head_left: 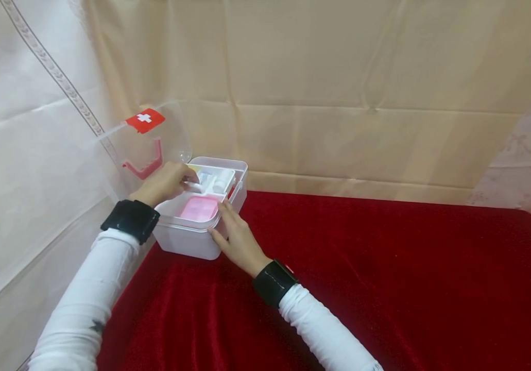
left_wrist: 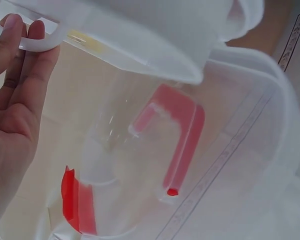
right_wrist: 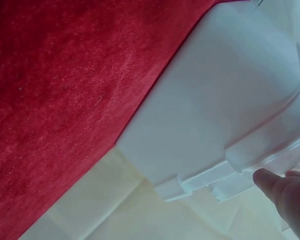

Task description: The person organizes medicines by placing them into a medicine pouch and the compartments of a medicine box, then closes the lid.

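Note:
A white first-aid box (head_left: 185,243) holds a white inner tray with a loop handle (left_wrist: 46,44). My left hand (head_left: 167,181) hooks its fingers through that handle and grips it, with the thumb on the near side. My right hand (head_left: 243,243) rests on the box's right side near the rim, fingers straight; its fingers (right_wrist: 272,182) also show at the rim in the right wrist view. A pink packet (head_left: 200,207) and a small white bottle (head_left: 221,184) lie in the tray. Behind my left hand, the clear lid (head_left: 174,126) stands raised, with a red carrying handle (head_left: 147,167).
A red velvet cloth (head_left: 376,278) covers the table, and the box stands near its left back corner. A white curtain (head_left: 29,170) hangs close on the left. Beige cloth (head_left: 339,139) hangs behind the table. On the lid is a red white-cross label (head_left: 144,120).

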`<state>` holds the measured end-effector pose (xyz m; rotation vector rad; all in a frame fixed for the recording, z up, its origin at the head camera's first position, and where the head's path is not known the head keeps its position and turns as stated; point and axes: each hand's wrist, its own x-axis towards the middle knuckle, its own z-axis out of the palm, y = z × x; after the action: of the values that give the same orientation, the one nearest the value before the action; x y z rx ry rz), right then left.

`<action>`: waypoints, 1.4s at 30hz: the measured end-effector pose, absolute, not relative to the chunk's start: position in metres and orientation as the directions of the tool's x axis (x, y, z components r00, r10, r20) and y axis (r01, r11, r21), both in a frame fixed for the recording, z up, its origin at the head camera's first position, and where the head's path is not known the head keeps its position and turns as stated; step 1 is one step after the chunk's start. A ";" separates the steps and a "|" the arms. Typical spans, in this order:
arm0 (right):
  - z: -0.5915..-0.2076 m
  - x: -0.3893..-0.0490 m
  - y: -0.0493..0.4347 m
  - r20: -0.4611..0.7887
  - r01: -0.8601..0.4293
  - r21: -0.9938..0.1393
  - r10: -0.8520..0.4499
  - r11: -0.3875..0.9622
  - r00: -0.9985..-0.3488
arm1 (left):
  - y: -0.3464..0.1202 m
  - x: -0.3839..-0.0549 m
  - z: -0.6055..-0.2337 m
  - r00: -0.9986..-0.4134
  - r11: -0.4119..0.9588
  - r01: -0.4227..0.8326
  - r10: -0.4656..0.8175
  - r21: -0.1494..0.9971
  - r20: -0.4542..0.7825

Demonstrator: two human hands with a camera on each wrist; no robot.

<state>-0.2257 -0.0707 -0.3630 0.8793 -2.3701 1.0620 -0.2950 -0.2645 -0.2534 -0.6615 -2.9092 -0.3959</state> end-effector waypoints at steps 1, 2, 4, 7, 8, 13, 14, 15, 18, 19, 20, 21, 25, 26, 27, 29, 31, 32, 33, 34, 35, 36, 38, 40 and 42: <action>-0.363 -0.226 -0.071 0.574 -0.684 -0.521 -0.383 0.511 -0.724 | -0.265 -0.295 -0.254 -0.895 0.868 0.441 0.407 0.230 0.180; -0.363 -0.225 -0.070 0.572 -0.684 -0.521 -0.385 0.511 -0.724 | -0.266 -0.295 -0.255 -0.897 0.866 0.439 0.407 0.240 0.173; -0.363 -0.225 -0.070 0.573 -0.686 -0.516 -0.388 0.513 -0.722 | -0.267 -0.295 -0.256 -0.903 0.865 0.429 0.400 0.260 0.160; -0.365 -0.226 -0.071 0.579 -0.691 -0.510 -0.389 0.513 -0.716 | -0.268 -0.296 -0.257 -0.909 0.867 0.416 0.389 0.275 0.150; -0.365 -0.226 -0.072 0.581 -0.692 -0.507 -0.389 0.514 -0.715 | -0.268 -0.296 -0.257 -0.909 0.867 0.416 0.389 0.274 0.149; -0.367 -0.225 -0.072 0.590 -0.700 -0.512 -0.388 0.498 -0.708 | -0.268 -0.295 -0.257 -0.897 0.863 0.440 0.411 0.249 0.163; -0.368 -0.225 -0.072 0.589 -0.699 -0.513 -0.389 0.497 -0.709 | -0.268 -0.295 -0.258 -0.897 0.861 0.441 0.413 0.251 0.160; -0.368 -0.224 -0.072 0.588 -0.699 -0.513 -0.390 0.498 -0.709 | -0.268 -0.295 -0.258 -0.899 0.862 0.438 0.409 0.257 0.158; -0.369 -0.224 -0.071 0.579 -0.694 -0.506 -0.394 0.512 -0.714 | -0.268 -0.295 -0.261 -0.906 0.867 0.422 0.396 0.265 0.150; -0.370 -0.223 -0.071 0.578 -0.692 -0.502 -0.394 0.519 -0.715 | -0.269 -0.296 -0.262 -0.907 0.868 0.421 0.394 0.263 0.150; -0.370 -0.223 -0.071 0.576 -0.689 -0.500 -0.393 0.525 -0.717 | -0.269 -0.296 -0.263 -0.908 0.869 0.418 0.391 0.264 0.152; -0.370 -0.223 -0.071 0.577 -0.687 -0.495 -0.391 0.532 -0.717 | -0.269 -0.296 -0.264 -0.905 0.869 0.423 0.395 0.257 0.156; -0.372 -0.221 -0.071 0.573 -0.676 -0.489 -0.381 0.551 -0.726 | -0.269 -0.296 -0.268 -0.902 0.865 0.430 0.399 0.258 0.166; -0.372 -0.221 -0.070 0.570 -0.672 -0.489 -0.379 0.556 -0.729 | -0.269 -0.296 -0.268 -0.904 0.865 0.427 0.397 0.265 0.160; -0.373 -0.221 -0.070 0.568 -0.670 -0.489 -0.379 0.558 -0.731 | -0.269 -0.295 -0.269 -0.905 0.864 0.425 0.397 0.270 0.153; -0.374 -0.220 -0.070 0.558 -0.663 -0.502 -0.379 0.555 -0.739 | -0.269 -0.295 -0.269 -0.908 0.864 0.419 0.391 0.278 0.153; -0.375 -0.220 -0.070 0.549 -0.660 -0.512 -0.380 0.550 -0.744 | -0.268 -0.295 -0.269 -0.910 0.864 0.415 0.390 0.284 0.143; -0.375 -0.220 -0.070 0.546 -0.658 -0.517 -0.381 0.547 -0.746 | -0.268 -0.295 -0.269 -0.913 0.865 0.408 0.385 0.291 0.137; -0.375 -0.220 -0.070 0.545 -0.658 -0.519 -0.382 0.545 -0.746 | -0.268 -0.296 -0.269 -0.913 0.864 0.407 0.384 0.295 0.135; -0.376 -0.220 -0.070 0.544 -0.658 -0.520 -0.383 0.545 -0.747 | -0.268 -0.296 -0.269 -0.915 0.864 0.403 0.380 0.301 0.134; -0.376 -0.220 -0.070 0.544 -0.658 -0.518 -0.383 0.547 -0.746 | -0.268 -0.296 -0.269 -0.918 0.864 0.397 0.376 0.309 0.129; -0.376 -0.220 -0.070 0.544 -0.658 -0.519 -0.384 0.546 -0.746 | -0.268 -0.296 -0.269 -0.921 0.864 0.391 0.371 0.319 0.123; -0.376 -0.220 -0.070 0.546 -0.659 -0.513 -0.383 0.549 -0.745 | -0.269 -0.297 -0.269 -0.922 0.861 0.386 0.369 0.331 0.117; -0.375 -0.220 -0.070 0.549 -0.658 -0.514 -0.379 0.550 -0.745 | -0.269 -0.297 -0.269 -0.921 0.860 0.389 0.372 0.332 0.117; -0.374 -0.220 -0.071 0.554 -0.659 -0.520 -0.373 0.543 -0.744 | -0.270 -0.298 -0.269 -0.917 0.856 0.398 0.382 0.329 0.114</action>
<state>-0.2200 -0.0705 -0.3741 0.8457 -2.4049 1.0416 -0.2978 -0.2700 -0.2688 -0.6269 -2.9835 -0.5443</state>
